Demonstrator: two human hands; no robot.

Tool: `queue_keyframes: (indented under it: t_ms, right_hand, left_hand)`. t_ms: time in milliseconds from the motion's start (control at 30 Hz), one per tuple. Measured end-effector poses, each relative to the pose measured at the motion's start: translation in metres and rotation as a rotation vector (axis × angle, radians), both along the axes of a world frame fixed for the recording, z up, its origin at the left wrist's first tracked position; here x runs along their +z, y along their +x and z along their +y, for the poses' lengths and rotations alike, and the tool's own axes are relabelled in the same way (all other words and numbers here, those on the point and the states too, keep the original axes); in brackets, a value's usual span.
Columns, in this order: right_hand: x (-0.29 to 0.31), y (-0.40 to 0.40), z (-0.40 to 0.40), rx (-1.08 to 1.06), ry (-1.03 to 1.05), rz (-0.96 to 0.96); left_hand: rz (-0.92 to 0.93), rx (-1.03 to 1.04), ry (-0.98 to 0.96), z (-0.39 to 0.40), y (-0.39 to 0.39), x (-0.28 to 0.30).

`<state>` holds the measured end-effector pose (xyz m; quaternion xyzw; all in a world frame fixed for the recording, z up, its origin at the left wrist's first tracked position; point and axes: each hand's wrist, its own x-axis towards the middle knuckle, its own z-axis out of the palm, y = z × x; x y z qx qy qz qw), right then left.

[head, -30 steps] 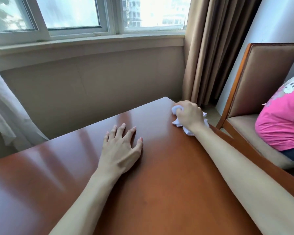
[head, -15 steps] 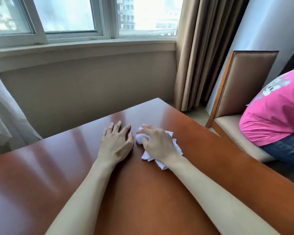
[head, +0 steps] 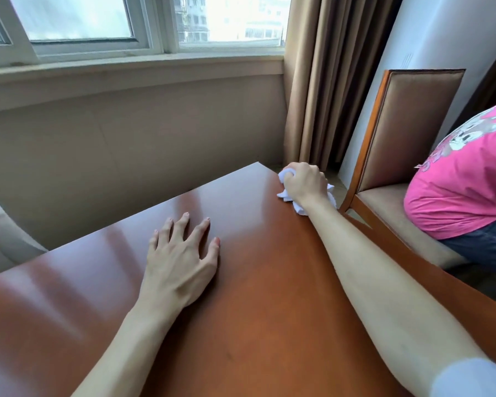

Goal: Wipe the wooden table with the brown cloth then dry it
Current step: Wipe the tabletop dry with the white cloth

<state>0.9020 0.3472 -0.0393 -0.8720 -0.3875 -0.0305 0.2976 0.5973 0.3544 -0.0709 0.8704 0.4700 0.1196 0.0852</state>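
The glossy reddish-brown wooden table [head: 269,296] fills the lower part of the head view. My right hand [head: 305,183] grips a crumpled white tissue [head: 298,208] and presses it on the table's far right edge, close to the far corner. Most of the tissue is hidden under the hand. My left hand [head: 181,253] lies flat on the middle of the table, fingers spread and straight. No brown cloth shows in view.
A padded wooden chair [head: 407,133] stands just beyond the table's right edge, with a person in a pink shirt [head: 464,179] on it. Brown curtains [head: 327,81] hang behind the far corner. A wall and window [head: 126,24] run along the far side.
My right hand swept the tissue from the far right edge to the table's middle beside my left hand, then back out to the far right edge. The left hand stayed flat.
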Motion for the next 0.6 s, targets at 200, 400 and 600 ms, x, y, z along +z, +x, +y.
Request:
queue_keyframes:
  t_ms: [200,400,600]
  right_hand:
    - [-0.001,-0.064,-0.054,0.205,0.003,0.017]
    - [-0.005,-0.159,-0.186,0.624,-0.051,-0.032]
    - [-0.006,-0.061,-0.197,0.331,-0.036,0.024]
  left_hand:
    - [0.039,-0.009,-0.035,0.002,0.002,0.003]
    - [0.185,-0.068,-0.01,-0.017,0.025,0.023]
    - [0.065,-0.215,-0.078,-0.074,0.043,0.014]
